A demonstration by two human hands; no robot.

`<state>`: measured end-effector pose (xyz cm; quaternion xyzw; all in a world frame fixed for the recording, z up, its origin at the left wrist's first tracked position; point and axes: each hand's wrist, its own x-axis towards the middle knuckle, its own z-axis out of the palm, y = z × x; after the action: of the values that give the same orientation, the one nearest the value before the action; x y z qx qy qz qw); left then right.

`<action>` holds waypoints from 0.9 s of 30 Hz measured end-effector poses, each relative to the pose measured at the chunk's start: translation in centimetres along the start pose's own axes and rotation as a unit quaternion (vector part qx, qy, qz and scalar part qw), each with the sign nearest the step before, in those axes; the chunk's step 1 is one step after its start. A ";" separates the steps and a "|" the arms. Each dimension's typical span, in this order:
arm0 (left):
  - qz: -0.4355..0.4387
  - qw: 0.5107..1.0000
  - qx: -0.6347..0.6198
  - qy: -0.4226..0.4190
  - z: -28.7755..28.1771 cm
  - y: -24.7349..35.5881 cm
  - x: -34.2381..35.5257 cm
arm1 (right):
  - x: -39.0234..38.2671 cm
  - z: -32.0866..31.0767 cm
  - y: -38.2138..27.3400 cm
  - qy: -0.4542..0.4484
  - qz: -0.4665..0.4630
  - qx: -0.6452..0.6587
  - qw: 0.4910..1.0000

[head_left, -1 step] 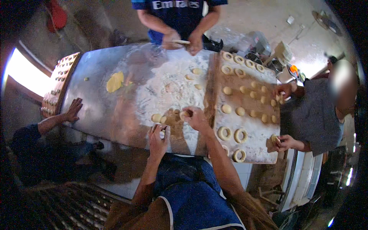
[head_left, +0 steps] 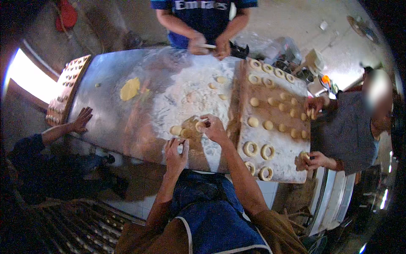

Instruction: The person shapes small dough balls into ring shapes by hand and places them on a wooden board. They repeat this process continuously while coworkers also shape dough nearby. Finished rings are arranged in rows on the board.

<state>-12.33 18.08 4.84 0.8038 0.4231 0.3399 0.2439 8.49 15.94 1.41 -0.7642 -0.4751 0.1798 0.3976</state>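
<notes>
The right hand (head_left: pixel 213 130) stretches forward, pinching a dough ball (head_left: pixel 199 126). Left of its fingers, the left hand (head_left: pixel 175 155) curls, grip unclear.

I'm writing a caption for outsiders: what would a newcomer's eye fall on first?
Probably the yellow lump, left of the white floury patch on the shiny table. Next, perhaps, the dough rings and dough rounds across the board at the right. Then the right hand, near the picture's middle, holding a small pale piece.

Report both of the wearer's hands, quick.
Left hand: partly curled; whether it holds anything cannot be told.
Right hand: closed, holding a small dough piece.
</notes>
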 end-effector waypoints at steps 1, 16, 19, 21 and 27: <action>0.024 0.999 0.017 0.040 -0.6 -0.6 -0.2 | 0.9 2.2 -0.8 0.017 0.018 -0.047 0.999; -0.145 0.924 -0.329 -0.134 -0.3 -1.8 5.0 | -2.8 1.7 -6.4 0.024 0.089 0.248 0.964; -0.151 0.918 -0.334 -0.150 -0.7 -1.3 5.6 | -3.4 1.3 -9.0 0.043 0.103 0.230 0.967; -0.145 0.920 -0.328 -0.159 -0.4 -1.2 5.9 | -3.4 1.3 -9.9 0.074 0.116 0.245 0.960; -0.229 0.789 -0.537 -0.193 0.1 -2.0 5.7 | -3.6 0.2 -11.1 -0.016 0.127 0.354 0.927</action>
<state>-10.93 23.96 5.35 0.4717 0.2877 0.2845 0.7834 0.15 15.45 9.54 -0.6248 -0.2860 0.3977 0.6080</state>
